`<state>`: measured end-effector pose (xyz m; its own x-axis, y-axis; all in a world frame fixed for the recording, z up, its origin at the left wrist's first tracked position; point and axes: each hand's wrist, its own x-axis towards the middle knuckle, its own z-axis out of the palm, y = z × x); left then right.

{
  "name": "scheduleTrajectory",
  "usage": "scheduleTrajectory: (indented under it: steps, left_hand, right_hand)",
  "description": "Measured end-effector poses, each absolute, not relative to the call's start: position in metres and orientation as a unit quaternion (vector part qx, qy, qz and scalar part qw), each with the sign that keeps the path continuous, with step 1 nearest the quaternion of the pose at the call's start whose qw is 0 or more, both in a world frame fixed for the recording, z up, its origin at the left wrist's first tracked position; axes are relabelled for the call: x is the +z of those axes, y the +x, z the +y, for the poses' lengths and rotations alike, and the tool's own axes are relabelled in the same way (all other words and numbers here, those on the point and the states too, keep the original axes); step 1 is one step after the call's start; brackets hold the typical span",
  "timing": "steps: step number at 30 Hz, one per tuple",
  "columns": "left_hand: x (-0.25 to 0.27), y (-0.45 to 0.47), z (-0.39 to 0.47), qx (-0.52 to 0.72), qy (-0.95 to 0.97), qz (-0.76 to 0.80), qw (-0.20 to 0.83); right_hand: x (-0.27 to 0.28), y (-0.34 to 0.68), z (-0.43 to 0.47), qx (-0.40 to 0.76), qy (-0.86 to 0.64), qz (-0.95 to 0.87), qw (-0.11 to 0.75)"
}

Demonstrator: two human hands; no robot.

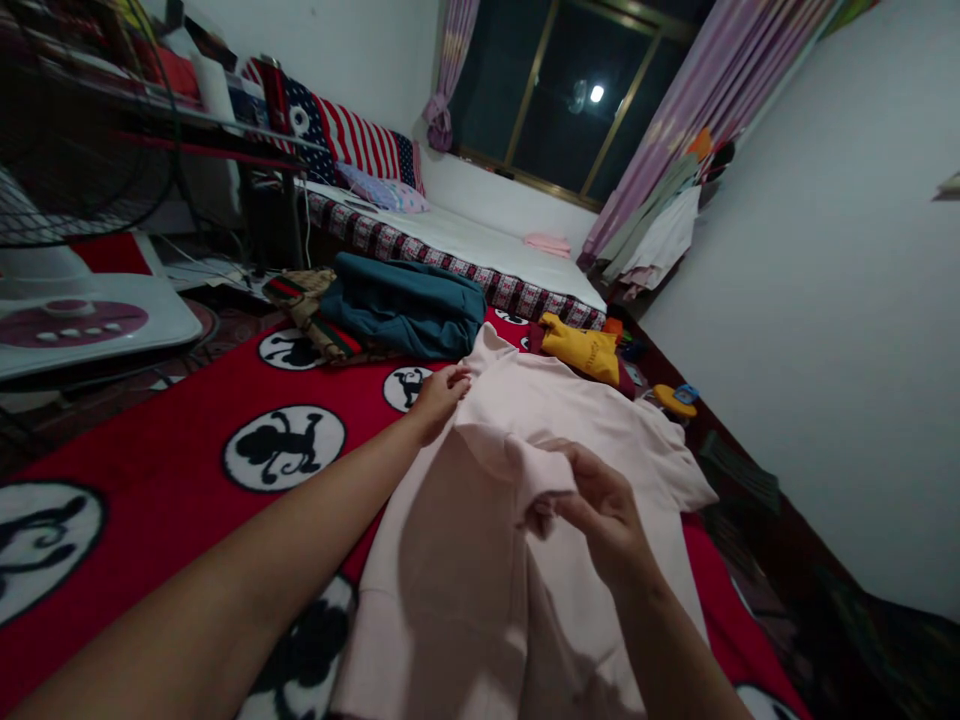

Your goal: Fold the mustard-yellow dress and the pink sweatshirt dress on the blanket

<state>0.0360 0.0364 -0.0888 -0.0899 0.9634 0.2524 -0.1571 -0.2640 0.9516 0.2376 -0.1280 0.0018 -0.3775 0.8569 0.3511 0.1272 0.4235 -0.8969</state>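
Observation:
A pale pink sweatshirt (480,560) lies spread on the red blanket (180,420) with white circles and black cartoon figures. My left hand (442,400) pinches its upper left side near the shoulder, fingers closed on the fabric. Closer to me, my right hand (600,500) grips the cuff end of a sleeve, which is folded over the front of the sweatshirt and lifted slightly off it. The sweatshirt's other sleeve stretches out to the right. Its bottom edge runs toward the lower border of the view.
Beyond the sweatshirt lie a folded teal garment (409,305), a brown patterned garment (307,310) and a yellow garment (581,350). A fan (75,300) stands at left. A daybed (465,235) lines the back under the window. A white wall rises at right.

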Motion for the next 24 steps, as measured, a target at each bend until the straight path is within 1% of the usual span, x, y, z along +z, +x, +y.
scheduleTrajectory:
  steps: [1,2,4,6,7,8,11,12,13,14,16,19,21,24]
  left_hand:
    - [-0.088,0.035,0.037,0.614,0.51,0.405,0.446]
    - [-0.088,0.034,0.037,0.611,0.519,0.407,0.438]
    - [-0.087,0.033,0.039,0.606,0.532,0.414,0.422]
    - [-0.086,0.031,0.041,0.606,0.535,0.422,0.41]
    - [-0.087,0.031,0.042,0.605,0.536,0.427,0.404]
    - [-0.087,0.031,0.042,0.605,0.537,0.43,0.4]
    - [-0.09,0.032,0.044,0.605,0.539,0.438,0.39]
    - [-0.091,0.033,0.044,0.604,0.541,0.44,0.387]
    - [-0.093,0.033,0.045,0.604,0.542,0.442,0.382]
    - [-0.094,0.033,0.046,0.603,0.545,0.445,0.377]
    - [-0.095,0.034,0.047,0.601,0.551,0.449,0.365]
    - [-0.093,0.035,0.047,0.595,0.566,0.449,0.354]
    - [-0.086,0.037,0.048,0.585,0.585,0.444,0.344]
    - [-0.07,0.044,0.057,0.557,0.631,0.452,0.293]
  right_hand:
    - [0.011,0.242,-0.13,0.445,-0.325,-0.715,0.43]
    - [0.019,0.246,-0.132,0.471,-0.311,-0.723,0.4]
    - [0.032,0.248,-0.132,0.506,-0.295,-0.759,0.284]
    - [0.038,0.243,-0.126,0.514,-0.304,-0.785,0.165]
    - [0.037,0.238,-0.122,0.506,-0.32,-0.79,0.134]
    - [0.033,0.233,-0.116,0.484,-0.34,-0.795,0.133]
    - [0.005,0.214,-0.1,0.34,-0.388,-0.825,0.233]
    - [-0.007,0.208,-0.096,0.284,-0.394,-0.837,0.251]
    - [-0.019,0.203,-0.092,0.236,-0.399,-0.85,0.25]
    - [-0.03,0.199,-0.091,0.201,-0.403,-0.863,0.23]
    - [-0.046,0.194,-0.09,0.162,-0.411,-0.881,0.172]
    - [-0.054,0.192,-0.094,0.14,-0.414,-0.89,0.129]
    - [-0.053,0.192,-0.097,0.135,-0.415,-0.891,0.125]
    - [-0.051,0.193,-0.098,0.139,-0.417,-0.889,0.127]
